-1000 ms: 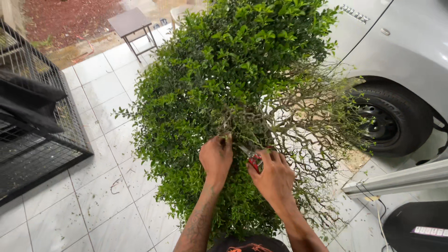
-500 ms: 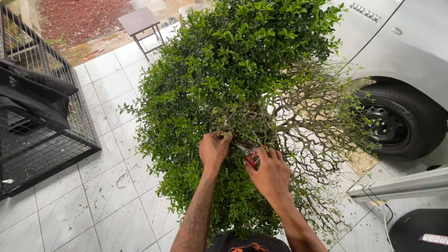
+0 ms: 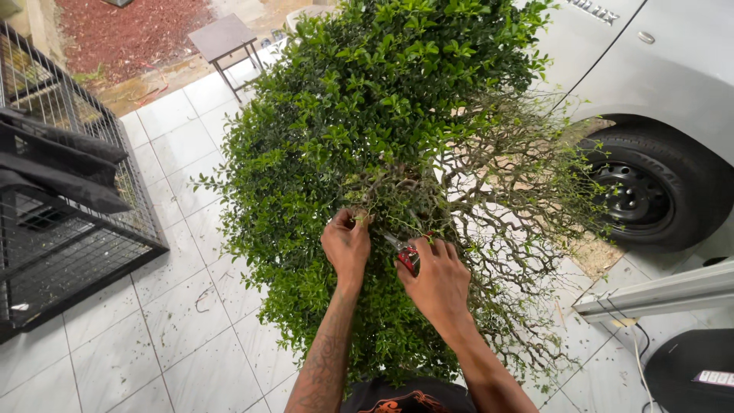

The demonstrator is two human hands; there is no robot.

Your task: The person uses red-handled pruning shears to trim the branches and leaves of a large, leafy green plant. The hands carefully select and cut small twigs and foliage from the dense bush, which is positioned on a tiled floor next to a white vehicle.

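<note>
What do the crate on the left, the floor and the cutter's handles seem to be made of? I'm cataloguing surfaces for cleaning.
Wire crate: apparently black-coated metal, going by its thin straight bars in a grid. Floor: glossy pale tiles, likely ceramic or porcelain, with grout lines and soft reflections. Pruning shears in the right hand: red grips, probably plastic or rubber coating; too small to tell which.

Dense green foliage of the bush (image 3: 367, 115) crowds both hands ahead and left; bare tangled twigs (image 3: 527, 229) block the right, with the car wheel (image 3: 650, 191) beyond; open tiled floor (image 3: 115, 336) lies left, before the wire cage (image 3: 61, 214).
</note>
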